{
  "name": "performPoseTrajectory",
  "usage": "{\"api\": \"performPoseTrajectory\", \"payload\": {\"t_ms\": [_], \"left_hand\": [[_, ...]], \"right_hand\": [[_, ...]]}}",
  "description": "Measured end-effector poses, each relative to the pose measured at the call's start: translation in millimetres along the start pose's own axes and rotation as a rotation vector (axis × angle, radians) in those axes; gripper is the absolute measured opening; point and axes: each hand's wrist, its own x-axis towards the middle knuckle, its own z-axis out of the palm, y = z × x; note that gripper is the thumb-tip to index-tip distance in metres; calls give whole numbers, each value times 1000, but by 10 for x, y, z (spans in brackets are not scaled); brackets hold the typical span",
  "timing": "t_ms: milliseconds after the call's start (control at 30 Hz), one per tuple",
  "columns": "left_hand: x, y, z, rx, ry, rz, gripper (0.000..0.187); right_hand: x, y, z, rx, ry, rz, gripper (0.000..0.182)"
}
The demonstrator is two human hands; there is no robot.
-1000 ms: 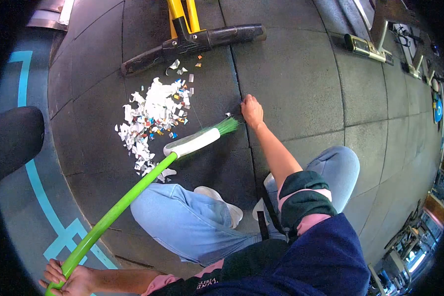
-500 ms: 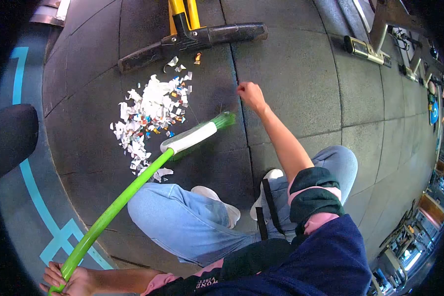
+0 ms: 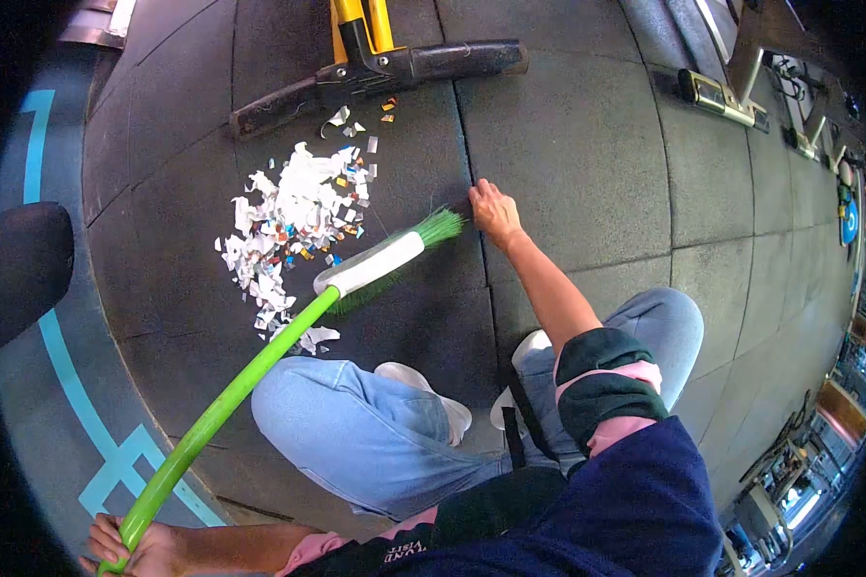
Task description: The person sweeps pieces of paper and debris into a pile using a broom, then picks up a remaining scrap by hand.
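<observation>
My left hand [image 3: 140, 548] is wrapped round the green handle of a broom [image 3: 368, 269] at the lower left. The broom's white head lies low over the floor, its green bristles pointing to the upper right. Just past the bristle tips, my right hand [image 3: 496, 213] is closed in a pinch near the floor. Whatever its fingers hold, if anything, is too small or hidden to name. Beside the broom head, a pile of torn white paper scraps [image 3: 303, 197] is mixed with small coloured bits.
A black-footed stand with yellow legs [image 3: 380, 67] is on the dark tiled floor beyond the scraps. A dark rounded object [image 3: 34, 274] is at the left by a blue floor line. Metal equipment feet [image 3: 722, 101] stand at the upper right.
My right hand has come down slightly, closer to the bristle tips, with its fingers still closed. The left hand and the broom have hardly moved.
</observation>
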Motion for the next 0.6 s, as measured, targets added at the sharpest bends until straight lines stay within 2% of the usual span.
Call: {"api": "performPoseTrajectory", "payload": {"t_ms": [133,200,233,267,333,367,400,433,467,533,600], "left_hand": [[13,14,-17,-23,15,-2,31],[4,15,-12,-57,-11,-16,32],[-25,5,52,14,29,7,32],[-44,3,96,88,69,28,32],[-64,19,110,96,57,24,31],[-80,24,127,97,41,20,31],[-120,4,178,95,46,22,31],[-109,48,284,186,80,-8,25],[-132,44,411,280,107,-38,21],[-201,54,839,377,158,-92,27],[-161,95,937,434,211,-175,35]], "right_hand": [[36,-48,157,-3,-45,138,10],[128,-90,276,249,185,491,9],[275,-74,149,1092,0,838,21],[349,-59,5,1091,-4,835,21],[539,-107,-622,1678,57,772,26],[638,-120,-894,1675,56,768,26],[738,-124,-1160,1496,210,653,18],[809,-168,-1568,1308,355,536,17],[781,-250,-1879,1341,328,547,21],[648,-464,-2399,1269,211,513,22],[462,-696,-2796,1372,-17,497,28]]}}
